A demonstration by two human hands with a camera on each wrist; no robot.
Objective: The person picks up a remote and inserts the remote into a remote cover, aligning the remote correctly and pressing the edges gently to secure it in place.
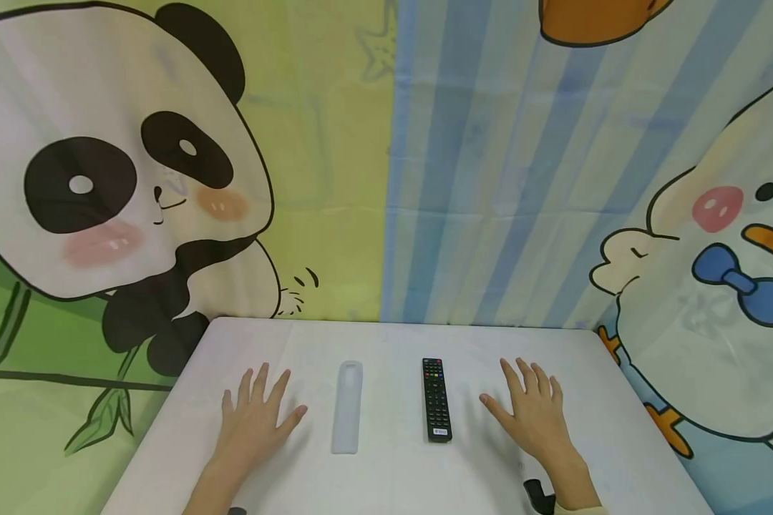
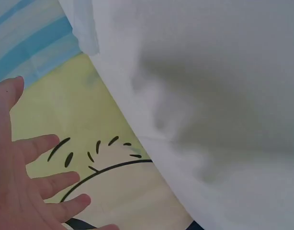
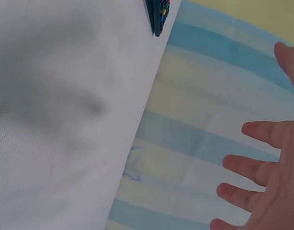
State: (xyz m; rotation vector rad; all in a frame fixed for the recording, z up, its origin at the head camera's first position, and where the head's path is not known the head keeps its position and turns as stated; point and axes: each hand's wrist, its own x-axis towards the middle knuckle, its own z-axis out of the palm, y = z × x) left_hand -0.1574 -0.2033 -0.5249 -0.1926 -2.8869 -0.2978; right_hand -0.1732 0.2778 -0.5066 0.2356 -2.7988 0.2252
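Note:
A translucent pale sleeve [image 1: 347, 408] lies lengthwise on the white table, and its end [image 2: 85, 28] shows at the top of the left wrist view. To its right lies a black remote control [image 1: 436, 400] with small coloured buttons; one end of the remote [image 3: 159, 17] shows in the right wrist view. My left hand [image 1: 250, 422] is left of the sleeve, fingers spread, holding nothing; its palm [image 2: 13, 177] shows in the left wrist view. Right of the remote, my right hand [image 1: 536, 422], also seen as a spread hand [image 3: 276, 163], touches neither object.
The white table [image 1: 386, 479] ends at a back edge against a hanging cloth [image 1: 335, 179] printed with a panda, stripes and a white bird. A black band [image 1: 539, 496] is at my right wrist, near a pale cuff.

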